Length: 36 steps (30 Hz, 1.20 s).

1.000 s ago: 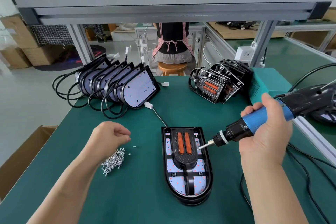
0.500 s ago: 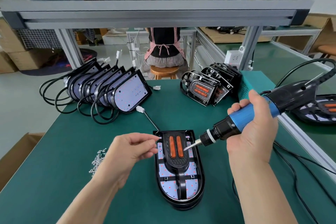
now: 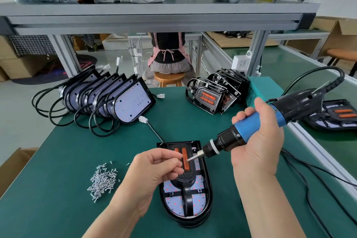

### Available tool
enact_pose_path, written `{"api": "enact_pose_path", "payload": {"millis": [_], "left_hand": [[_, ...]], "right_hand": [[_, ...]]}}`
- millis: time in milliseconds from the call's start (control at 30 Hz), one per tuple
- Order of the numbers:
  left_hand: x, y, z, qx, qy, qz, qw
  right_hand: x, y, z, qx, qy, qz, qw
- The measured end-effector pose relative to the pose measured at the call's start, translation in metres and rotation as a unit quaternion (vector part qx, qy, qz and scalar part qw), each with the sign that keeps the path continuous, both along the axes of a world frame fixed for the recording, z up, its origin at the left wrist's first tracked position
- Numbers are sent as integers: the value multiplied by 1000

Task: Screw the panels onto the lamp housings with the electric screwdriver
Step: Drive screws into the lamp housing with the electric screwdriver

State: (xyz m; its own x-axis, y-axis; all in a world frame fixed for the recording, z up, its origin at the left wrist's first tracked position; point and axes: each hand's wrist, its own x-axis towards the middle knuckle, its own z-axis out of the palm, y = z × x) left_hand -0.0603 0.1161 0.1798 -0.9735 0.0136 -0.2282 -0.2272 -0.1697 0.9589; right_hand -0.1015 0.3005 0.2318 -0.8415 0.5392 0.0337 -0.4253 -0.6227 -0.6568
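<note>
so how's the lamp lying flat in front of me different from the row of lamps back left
The near lamp housing lies flat on the green table; the back-left row stands on edge, each lamp leaning on the next. The near one carries a black, orange-striped panel over its board; the row's front lamp shows a bare white board. Both have black rims and white boards with red dots.
</note>
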Motion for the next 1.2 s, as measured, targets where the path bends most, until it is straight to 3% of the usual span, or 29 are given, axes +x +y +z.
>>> {"api": "enact_pose_path", "payload": {"millis": [100,433,967,1033,1100,1200], "left_hand": [[0,3,-1,3,-14,-6,1000],[1,6,-11,137,-58,-14,989],[2,11,-13,123,-14,-13,992],[4,13,-13,92,20,1,996],[7,16,-17,-6,89,26,996],[11,20,-23,-145,219,54,963]], "right_hand": [[-1,0,0,-10,1,2,1000],[0,0,-4,-17,1,0,1000],[-2,-1,-8,-16,-11,-4,1000],[-3,-2,-9,-17,-23,-4,1000],[-5,-1,-10,-29,-40,-4,999],[-8,2,-11,-56,-69,0,996]]}}
